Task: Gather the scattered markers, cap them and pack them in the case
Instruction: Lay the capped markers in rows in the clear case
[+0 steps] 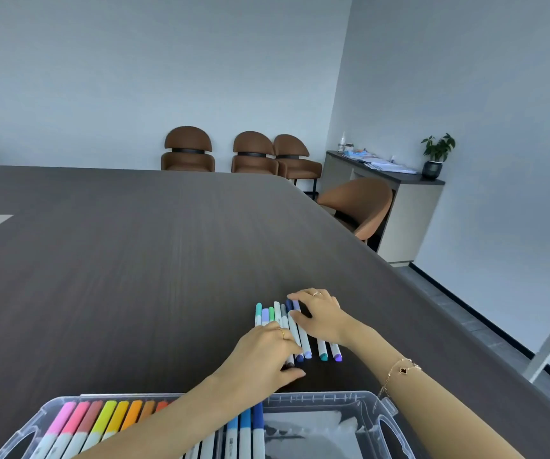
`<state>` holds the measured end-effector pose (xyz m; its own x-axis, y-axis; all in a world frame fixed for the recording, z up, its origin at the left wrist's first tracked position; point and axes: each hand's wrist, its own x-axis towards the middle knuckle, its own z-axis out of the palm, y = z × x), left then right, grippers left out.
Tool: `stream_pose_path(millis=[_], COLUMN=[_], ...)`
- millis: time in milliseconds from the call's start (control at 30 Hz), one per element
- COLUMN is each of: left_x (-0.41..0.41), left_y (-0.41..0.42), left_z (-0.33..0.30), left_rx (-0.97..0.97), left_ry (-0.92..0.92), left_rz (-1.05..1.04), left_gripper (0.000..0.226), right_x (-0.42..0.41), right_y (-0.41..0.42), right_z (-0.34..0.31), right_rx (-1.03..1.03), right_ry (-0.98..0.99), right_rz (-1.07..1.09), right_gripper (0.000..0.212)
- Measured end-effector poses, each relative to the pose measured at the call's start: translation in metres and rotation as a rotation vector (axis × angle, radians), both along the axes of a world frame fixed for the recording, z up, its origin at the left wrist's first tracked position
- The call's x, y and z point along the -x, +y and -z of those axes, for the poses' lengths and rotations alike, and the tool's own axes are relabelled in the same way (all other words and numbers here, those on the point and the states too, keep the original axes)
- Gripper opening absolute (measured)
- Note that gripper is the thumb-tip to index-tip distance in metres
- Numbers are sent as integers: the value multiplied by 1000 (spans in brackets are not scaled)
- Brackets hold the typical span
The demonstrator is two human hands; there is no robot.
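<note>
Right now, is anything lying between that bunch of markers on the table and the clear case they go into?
Only the person's own left hand and forearm cross that stretch. The bare table separates the loose markers from the clear case, whose right section looks unfilled.

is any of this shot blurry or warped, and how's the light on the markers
Head view: wide-angle warp tilts the room and bows the table edge. The far left edge is smeared, and the table's grain streaks slightly. Light is soft and even, with only faint shadows under the left hand and right hand. The markers read sharp, and the clear case shows mild sheen.
</note>
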<state>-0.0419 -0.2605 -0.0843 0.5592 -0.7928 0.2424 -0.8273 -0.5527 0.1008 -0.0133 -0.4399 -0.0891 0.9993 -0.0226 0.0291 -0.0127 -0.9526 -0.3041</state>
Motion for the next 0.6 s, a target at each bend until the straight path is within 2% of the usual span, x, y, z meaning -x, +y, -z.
stream_pose_path(millis=[133,300,467,600], left_x=[2,8,34,68], left_y=[-4,2,32,64], left_z=[1,-2,-23,-25], left_rx=[-37,-9,137,150], left_ry=[-75,-105,-111,-61], left_rz=[3,55,80,108], left_gripper=[38,32,27,21], right_x=[-3,5,41,85], right_y=[1,8,26,52], right_z=[-6,-21,-41,-43], right_rx=[7,-106,-344,-534], right_ry=[57,-24,-46,27], right_rz=[5,19,24,8], right_gripper=[39,27,29,40])
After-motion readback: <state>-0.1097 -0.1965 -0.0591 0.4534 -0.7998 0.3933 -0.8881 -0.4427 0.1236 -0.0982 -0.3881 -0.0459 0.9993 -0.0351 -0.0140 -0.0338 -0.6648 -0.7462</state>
